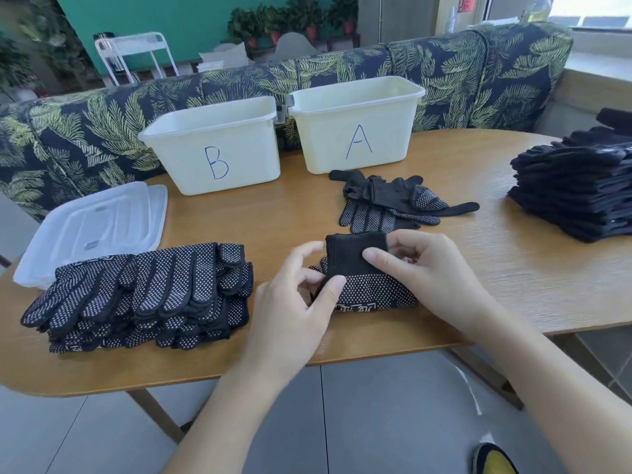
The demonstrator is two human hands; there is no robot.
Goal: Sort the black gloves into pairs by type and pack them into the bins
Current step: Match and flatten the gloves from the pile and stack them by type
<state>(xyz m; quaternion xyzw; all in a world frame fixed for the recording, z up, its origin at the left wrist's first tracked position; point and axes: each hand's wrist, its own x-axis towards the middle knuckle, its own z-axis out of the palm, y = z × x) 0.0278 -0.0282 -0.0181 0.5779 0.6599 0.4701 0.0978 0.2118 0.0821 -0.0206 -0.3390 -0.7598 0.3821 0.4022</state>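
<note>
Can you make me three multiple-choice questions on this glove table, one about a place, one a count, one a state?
1. Where is the stack of dotted gloves?
A. in bin B
B. on the table, left of the hands
C. on the sofa

2. How many white bins stand on the table?
A. one
B. two
C. four

3. What are the hands doing?
A. resting flat on the table
B. lifting a lid
C. both pinching a folded glove

Answers:
1 B: the stack lies on the table near its left edge.
2 B: bin B and bin A.
3 C: left hand and right hand pinch the folded glove.
</note>
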